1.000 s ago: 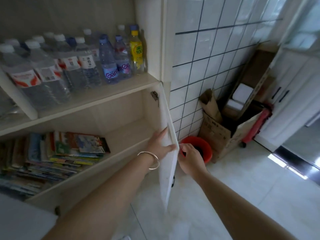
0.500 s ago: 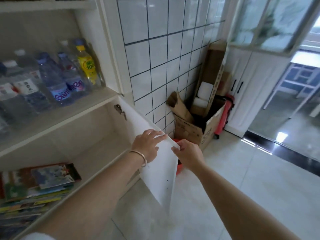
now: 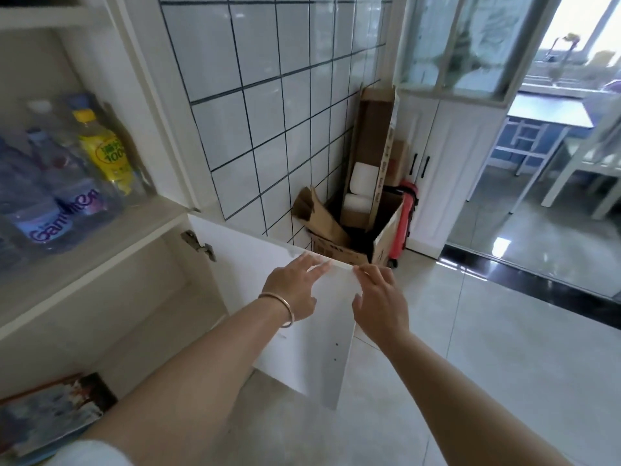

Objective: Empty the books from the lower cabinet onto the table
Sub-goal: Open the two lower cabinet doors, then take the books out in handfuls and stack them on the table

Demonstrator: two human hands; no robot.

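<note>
While both flat on the door (image 3: 255, 264), left hand (image 3: 292, 290), right hand (image 3: 379, 304); books (image 3: 50, 408) well left.

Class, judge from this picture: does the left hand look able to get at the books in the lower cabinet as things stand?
Probably yes. The cabinet door is swung wide open, and nothing visible stands between the left hand, resting on the door's inner face, and the books at the lower left.
</note>
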